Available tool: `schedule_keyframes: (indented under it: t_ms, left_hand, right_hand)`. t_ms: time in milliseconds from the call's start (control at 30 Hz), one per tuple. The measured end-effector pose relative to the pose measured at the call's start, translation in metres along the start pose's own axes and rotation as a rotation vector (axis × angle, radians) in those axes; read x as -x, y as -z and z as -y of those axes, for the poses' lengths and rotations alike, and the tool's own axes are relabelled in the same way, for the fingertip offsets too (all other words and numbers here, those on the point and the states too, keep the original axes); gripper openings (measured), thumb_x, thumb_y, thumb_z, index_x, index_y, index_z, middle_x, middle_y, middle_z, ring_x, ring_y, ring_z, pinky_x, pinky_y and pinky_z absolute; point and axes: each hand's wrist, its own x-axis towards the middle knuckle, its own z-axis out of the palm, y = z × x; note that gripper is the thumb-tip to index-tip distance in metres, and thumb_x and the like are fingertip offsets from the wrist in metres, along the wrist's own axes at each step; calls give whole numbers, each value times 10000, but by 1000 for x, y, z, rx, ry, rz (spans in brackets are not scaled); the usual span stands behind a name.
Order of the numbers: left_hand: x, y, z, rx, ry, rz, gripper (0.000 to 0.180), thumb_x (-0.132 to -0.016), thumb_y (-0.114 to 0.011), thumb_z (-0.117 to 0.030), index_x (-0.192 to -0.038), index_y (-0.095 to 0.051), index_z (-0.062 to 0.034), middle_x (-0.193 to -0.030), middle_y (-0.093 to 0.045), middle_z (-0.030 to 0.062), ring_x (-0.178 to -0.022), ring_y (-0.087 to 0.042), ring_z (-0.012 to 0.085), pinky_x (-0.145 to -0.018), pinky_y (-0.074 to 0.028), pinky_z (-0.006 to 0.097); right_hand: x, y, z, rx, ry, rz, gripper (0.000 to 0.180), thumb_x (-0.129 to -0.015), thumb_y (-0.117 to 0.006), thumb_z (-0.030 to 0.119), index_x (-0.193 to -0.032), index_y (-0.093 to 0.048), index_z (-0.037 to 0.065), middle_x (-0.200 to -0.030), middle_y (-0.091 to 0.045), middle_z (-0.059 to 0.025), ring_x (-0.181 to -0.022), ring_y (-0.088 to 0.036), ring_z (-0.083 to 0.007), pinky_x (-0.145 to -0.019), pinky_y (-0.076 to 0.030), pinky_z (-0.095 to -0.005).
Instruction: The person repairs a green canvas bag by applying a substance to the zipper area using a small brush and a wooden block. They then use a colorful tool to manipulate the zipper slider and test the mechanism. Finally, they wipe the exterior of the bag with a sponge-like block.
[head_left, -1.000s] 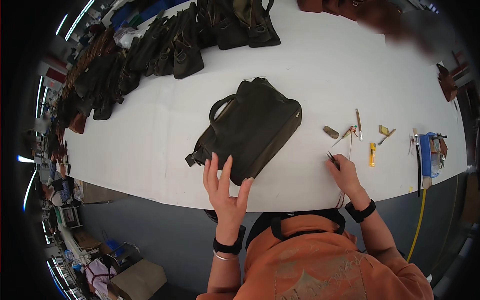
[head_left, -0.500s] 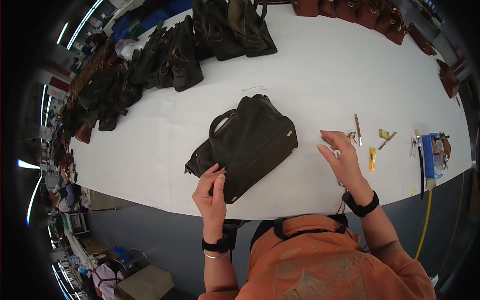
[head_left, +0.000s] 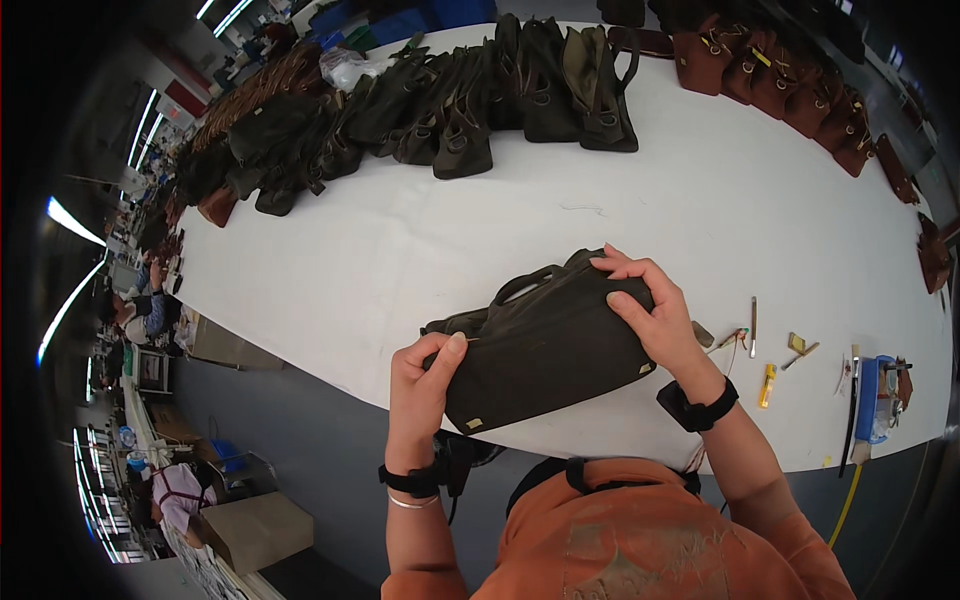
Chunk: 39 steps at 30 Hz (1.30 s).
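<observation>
A dark green-black handbag lies tipped toward me near the table's front edge, its flat bottom showing with small pale tabs at the corners. My left hand grips its left end, thumb on the bottom panel and fingers behind. At the other end my right hand holds the bag, thumb against the bottom and fingers over the far side. The bag's handle arches up along its far edge. What the fingers press behind the bag is hidden.
Dark handbags stand in a row along the far left, brown ones at the far right. On the right lie a brush, a yellow lighter-like piece and a blue tray of small items. People sit at far-left workstations.
My right hand has come left from the open table onto the bag's right end. The bag has been tilted so its bottom faces me more. The view has shifted.
</observation>
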Motion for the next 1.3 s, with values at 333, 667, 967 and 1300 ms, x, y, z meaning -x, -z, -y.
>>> schedule_keyframes:
  t_ms: [333, 667, 967, 1300]
  left_hand:
    - [-6, -1, 4, -275, -265, -261, 188, -914, -662, -187, -877, -653, -3, -800, -640, 15, -740, -550, 77, -692, -443, 223]
    - [18, -29, 3, -788, -707, -285, 238, -689, -819, -122, -894, -697, -128, -1050, -539, 66, -1012, -455, 251, -880, -342, 366]
    - [18, -18, 19, -678, -645, -474, 125, -827, -681, -23, -909, -590, -50, -1075, -541, 104, -1035, -460, 271, -925, -357, 358]
    - [76, 127, 93, -909, -193, -1175, 194, -936, -595, -138, -1069, -630, -2, -1076, -591, 84, -1108, -554, 183, -886, -454, 297]
  right_hand:
    - [15, -33, 2, 102, -7, -233, 133, -886, -665, 94, -940, -575, 12, -814, -625, -30, -763, -556, -85, -696, -460, -229]
    - [15, -48, 20, 151, 17, -178, 112, -895, -656, 77, -946, -594, -1, -825, -632, -27, -748, -555, -81, -693, -459, -223]
    - [14, -50, 19, 167, 19, -178, 104, -905, -647, 81, -941, -595, -1, -837, -627, -20, -775, -547, -71, -715, -455, -221]
    - [8, -30, 9, 55, -107, -244, 160, -932, -637, 166, -945, -606, 10, -835, -587, 21, -768, -493, -46, -699, -411, -192]
